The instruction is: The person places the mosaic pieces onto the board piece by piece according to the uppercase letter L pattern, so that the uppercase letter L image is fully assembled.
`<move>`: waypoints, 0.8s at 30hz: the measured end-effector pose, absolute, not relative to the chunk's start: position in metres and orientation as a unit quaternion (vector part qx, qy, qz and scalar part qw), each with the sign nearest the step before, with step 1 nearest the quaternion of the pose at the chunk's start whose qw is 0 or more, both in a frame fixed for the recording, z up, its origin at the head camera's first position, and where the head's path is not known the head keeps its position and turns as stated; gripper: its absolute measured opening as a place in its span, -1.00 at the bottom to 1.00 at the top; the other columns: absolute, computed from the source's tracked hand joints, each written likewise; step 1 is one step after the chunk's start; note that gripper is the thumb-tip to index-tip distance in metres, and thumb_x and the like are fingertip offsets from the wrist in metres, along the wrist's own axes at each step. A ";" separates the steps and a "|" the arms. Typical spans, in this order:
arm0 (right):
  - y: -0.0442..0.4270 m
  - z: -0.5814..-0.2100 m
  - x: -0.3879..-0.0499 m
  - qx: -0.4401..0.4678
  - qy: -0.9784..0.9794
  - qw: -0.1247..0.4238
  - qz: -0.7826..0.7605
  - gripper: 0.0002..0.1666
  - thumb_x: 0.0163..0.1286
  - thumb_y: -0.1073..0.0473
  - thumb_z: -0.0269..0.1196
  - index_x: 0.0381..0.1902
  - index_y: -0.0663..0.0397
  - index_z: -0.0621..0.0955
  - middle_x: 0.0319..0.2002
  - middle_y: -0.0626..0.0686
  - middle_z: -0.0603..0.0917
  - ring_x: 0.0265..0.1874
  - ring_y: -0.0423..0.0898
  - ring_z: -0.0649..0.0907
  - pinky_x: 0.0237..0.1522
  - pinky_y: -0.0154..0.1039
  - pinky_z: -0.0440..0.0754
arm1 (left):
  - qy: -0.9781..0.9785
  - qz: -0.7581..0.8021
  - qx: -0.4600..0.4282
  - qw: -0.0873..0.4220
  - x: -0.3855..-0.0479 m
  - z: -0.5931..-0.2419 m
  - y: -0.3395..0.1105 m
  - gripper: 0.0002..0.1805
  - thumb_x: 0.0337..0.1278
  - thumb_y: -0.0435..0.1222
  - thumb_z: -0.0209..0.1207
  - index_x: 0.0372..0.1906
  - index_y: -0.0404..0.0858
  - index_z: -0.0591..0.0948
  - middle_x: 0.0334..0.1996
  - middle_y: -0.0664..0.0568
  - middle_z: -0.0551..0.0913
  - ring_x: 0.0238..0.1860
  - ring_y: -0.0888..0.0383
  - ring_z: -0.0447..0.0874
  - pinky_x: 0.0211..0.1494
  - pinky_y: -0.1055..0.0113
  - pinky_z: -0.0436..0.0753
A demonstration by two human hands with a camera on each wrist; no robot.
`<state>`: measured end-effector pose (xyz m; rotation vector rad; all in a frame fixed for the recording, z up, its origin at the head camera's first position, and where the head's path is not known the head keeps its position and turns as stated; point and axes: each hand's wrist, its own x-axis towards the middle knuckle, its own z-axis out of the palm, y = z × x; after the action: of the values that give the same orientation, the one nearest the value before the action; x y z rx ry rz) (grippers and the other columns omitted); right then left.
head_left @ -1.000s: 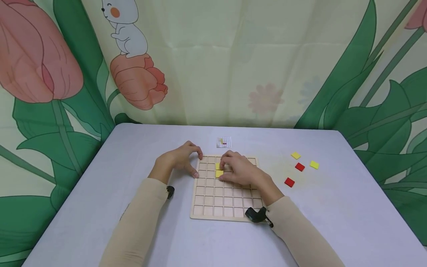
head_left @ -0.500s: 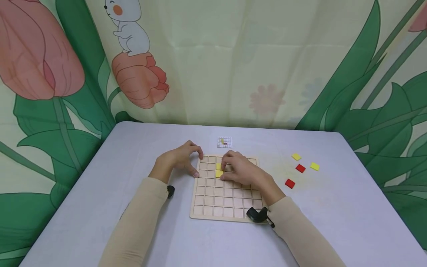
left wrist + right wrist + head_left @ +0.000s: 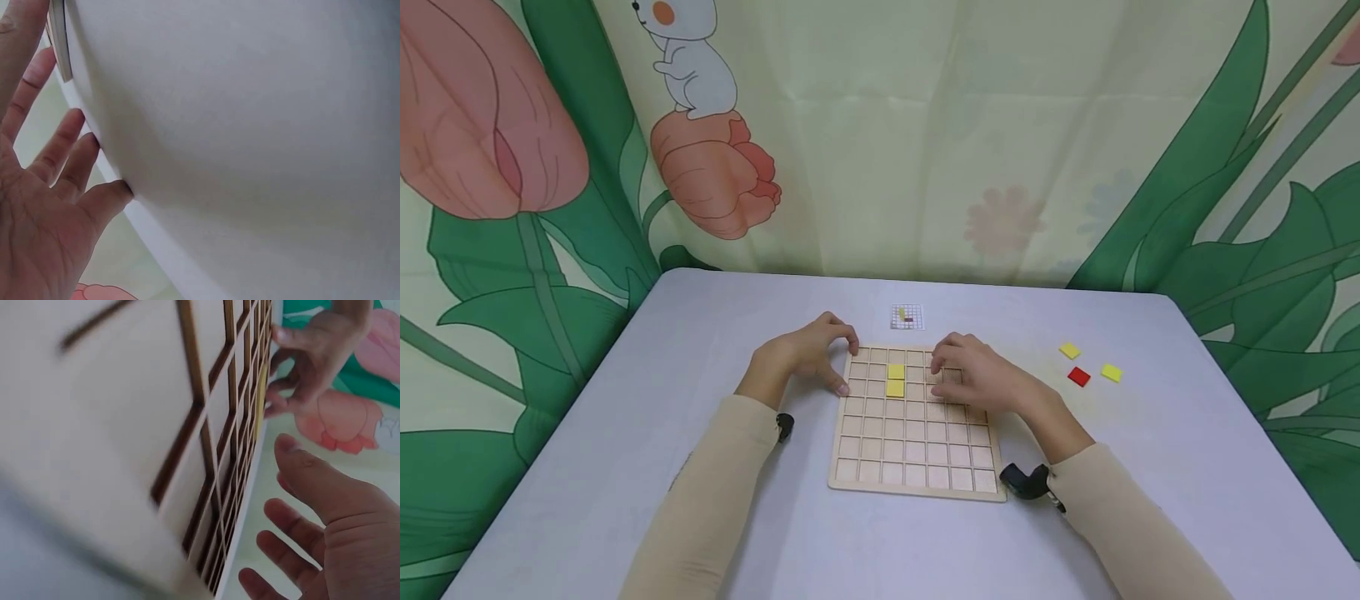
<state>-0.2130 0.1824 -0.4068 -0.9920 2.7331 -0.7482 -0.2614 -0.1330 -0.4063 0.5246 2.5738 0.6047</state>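
A wooden grid board (image 3: 917, 493) lies on the table with two yellow tiles (image 3: 895, 388) in neighbouring cells, one above the other. My left hand (image 3: 805, 350) rests at the board's upper left, thumb and index fingertip touching its edge. In the left wrist view, this hand's (image 3: 56, 219) fingers are spread. Above the board's upper right cells hovers my right hand (image 3: 981, 375), with nothing between thumb and fingers. In the right wrist view, the right hand (image 3: 337, 512) has its fingers apart, alongside the grid.
Two loose yellow tiles (image 3: 1111, 372) and a red tile (image 3: 1078, 377) lie on the table to the right. Behind the board lies a small printed pattern card (image 3: 907, 317). A patterned curtain (image 3: 880, 150) hangs behind the white table (image 3: 775, 533).
My right hand has let go of the yellow tiles and moved right across the board. The nearer red tile has gone from sight behind the right wrist. My left hand stays put.
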 end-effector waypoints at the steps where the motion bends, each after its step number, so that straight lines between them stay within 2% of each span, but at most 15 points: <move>1: 0.187 -0.406 -0.214 -0.326 0.908 0.067 -0.252 -0.79 0.37 0.09 0.41 -0.11 -0.02 0.65 0.07 0.00 0.58 0.08 0.05 0.50 0.13 0.05 0.47 | 0.931 0.219 0.192 0.222 -0.261 -0.406 -0.133 -0.31 -0.36 -0.05 0.69 0.01 0.11 0.58 0.39 0.02 0.26 0.40 -0.05 0.28 0.42 -0.08 0.36; 6: 0.210 -0.405 -0.219 -0.294 0.917 0.048 -0.266 -0.77 0.38 0.13 0.41 -0.07 0.00 0.63 0.07 -0.02 0.58 0.13 0.05 0.48 0.19 0.09 0.47 | 0.931 0.215 0.197 0.221 -0.262 -0.405 -0.133 -0.32 -0.35 -0.02 0.68 0.01 0.11 0.59 0.40 0.02 0.26 0.39 -0.04 0.29 0.41 -0.08 0.37; 13: 0.230 -0.406 -0.228 -0.290 0.912 -0.017 -0.288 -0.76 0.37 0.23 0.40 -0.05 0.12 0.63 0.03 0.07 0.61 0.14 0.15 0.48 0.22 0.18 0.42 | 0.935 0.207 0.187 0.220 -0.259 -0.403 -0.136 -0.30 -0.36 -0.04 0.68 0.02 0.10 0.58 0.38 0.01 0.26 0.38 -0.07 0.30 0.39 -0.08 0.39; 24: 0.265 -0.404 -0.236 -0.255 0.929 -0.022 -0.267 -0.72 0.39 0.24 0.38 0.02 0.14 0.63 0.06 0.11 0.60 0.17 0.19 0.47 0.22 0.22 0.41 | 0.934 0.203 0.193 0.221 -0.260 -0.406 -0.135 -0.32 -0.33 -0.01 0.67 0.02 0.14 0.56 0.39 0.05 0.25 0.36 -0.03 0.32 0.36 -0.08 0.42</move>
<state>-0.2361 0.2648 -0.4041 -0.8142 2.9606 -0.8510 -0.2599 -0.1352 -0.4059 0.5323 2.5822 0.5609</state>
